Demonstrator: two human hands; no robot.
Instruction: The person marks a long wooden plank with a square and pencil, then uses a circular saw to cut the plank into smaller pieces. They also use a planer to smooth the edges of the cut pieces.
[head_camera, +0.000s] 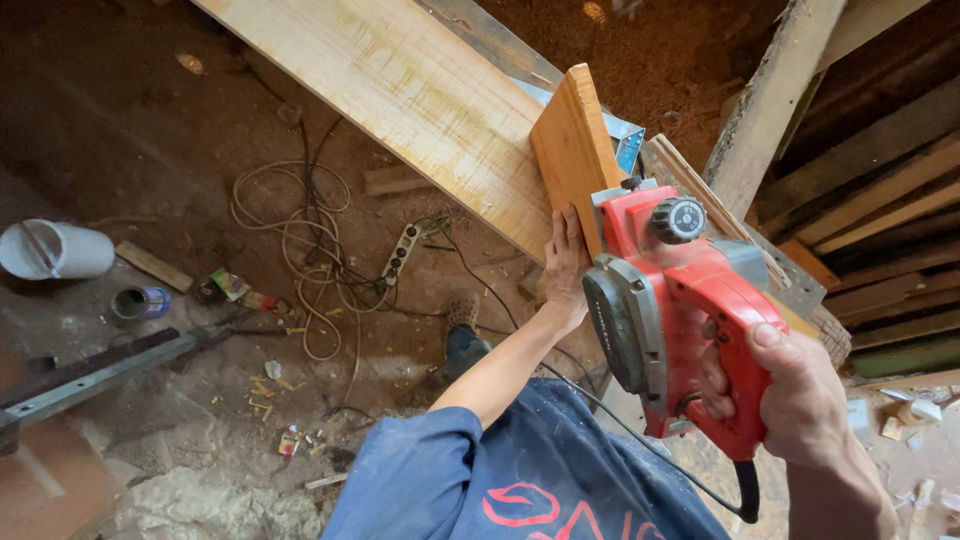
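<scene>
A red and grey electric hand planer (668, 300) rests on the edge of a short reddish wooden board (572, 150) that stands on edge. My right hand (795, 400) grips the planer's red rear handle. Flat against the board's left face, just beside the planer, lies my left hand (566, 268), steadying the board. Behind the short board a long pale plank (400, 90) runs diagonally up to the left. The planer's black cord (640, 440) trails down past my blue shirt.
On the dirt floor lie tangled cables and a power strip (404, 252), a white bucket (55, 250), a small can (140, 302), a metal bar (100, 370) and scraps. Stacked timber (880, 190) fills the right side. My shoe (462, 335) stands below.
</scene>
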